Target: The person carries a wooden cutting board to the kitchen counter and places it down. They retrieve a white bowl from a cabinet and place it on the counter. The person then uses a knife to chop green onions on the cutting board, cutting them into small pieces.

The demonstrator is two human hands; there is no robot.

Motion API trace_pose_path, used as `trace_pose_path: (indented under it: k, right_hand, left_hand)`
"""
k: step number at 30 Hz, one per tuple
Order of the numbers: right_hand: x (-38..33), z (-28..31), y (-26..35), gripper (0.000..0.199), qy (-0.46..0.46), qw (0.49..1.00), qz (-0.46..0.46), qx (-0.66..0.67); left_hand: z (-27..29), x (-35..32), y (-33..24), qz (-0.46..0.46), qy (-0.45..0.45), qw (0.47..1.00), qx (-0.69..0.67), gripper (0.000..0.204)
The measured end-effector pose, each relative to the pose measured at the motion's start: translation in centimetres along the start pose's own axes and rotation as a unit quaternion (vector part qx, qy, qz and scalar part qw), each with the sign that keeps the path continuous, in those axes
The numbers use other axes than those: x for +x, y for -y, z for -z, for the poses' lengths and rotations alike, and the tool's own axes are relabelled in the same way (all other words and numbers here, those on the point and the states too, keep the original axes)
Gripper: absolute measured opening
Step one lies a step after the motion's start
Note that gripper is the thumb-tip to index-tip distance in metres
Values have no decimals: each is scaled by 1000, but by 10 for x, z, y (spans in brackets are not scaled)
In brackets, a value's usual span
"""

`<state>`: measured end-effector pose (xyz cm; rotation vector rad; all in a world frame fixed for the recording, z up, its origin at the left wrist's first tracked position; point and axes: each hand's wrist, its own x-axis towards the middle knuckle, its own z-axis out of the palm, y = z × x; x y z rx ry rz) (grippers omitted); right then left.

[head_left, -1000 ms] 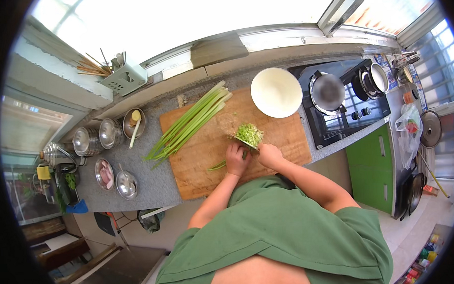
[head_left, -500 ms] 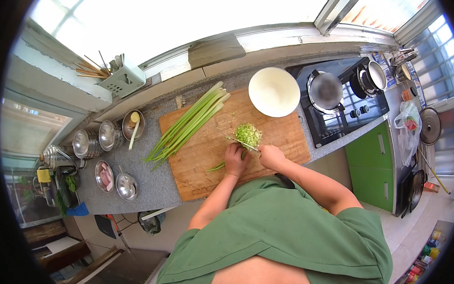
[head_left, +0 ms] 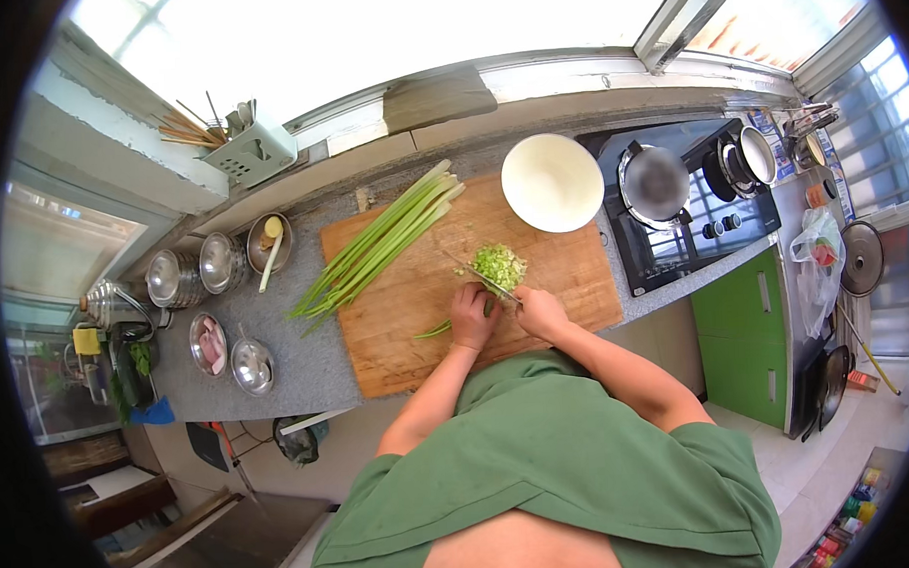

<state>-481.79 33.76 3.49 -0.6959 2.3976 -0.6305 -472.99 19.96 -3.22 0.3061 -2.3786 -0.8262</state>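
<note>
Green stalk (head_left: 438, 329) lies left-right under the clenched left hand (head_left: 473, 316); right hand (head_left: 538, 311) grasps the knife (head_left: 482, 277).

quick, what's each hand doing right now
left hand: closed, pressing down the green stalks.
right hand: closed on the knife by the chopped greens.

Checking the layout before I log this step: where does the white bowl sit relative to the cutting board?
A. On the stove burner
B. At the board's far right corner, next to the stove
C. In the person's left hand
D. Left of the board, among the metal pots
B: the white bowl rests at the far right corner of the wooden cutting board, beside the stove, away from both hands.
</note>
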Motion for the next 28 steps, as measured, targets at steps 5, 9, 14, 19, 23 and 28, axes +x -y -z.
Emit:
trace_pose_path:
  k: [5,9,14,19,23,28]
  right_hand:
    - [2,2,-7,18,22,999,11,-22]
    - [7,13,-1,19,66,997,11,-30]
    - [8,5,12,20,62,997,-34,-39]
    - [13,-9,10,23,40,998,-27,-49]
    - [18,-17,-12,18,-3,999,-22,24]
    - [12,-2,-19,22,-10,998,-15,60]
  left_hand:
    - [2,0,0,5,3,1000,-4,15]
    - [-1,-3,2,9,4,1000,0,15]
    - [-2,-2,0,12,4,1000,-1,15]
    - [-1,-4,-4,22,-2,1000,-7,15]
    - [3,-3,-8,22,-2,1000,-10,13]
    - [3,-6,-9,33,4,999,-15,14]
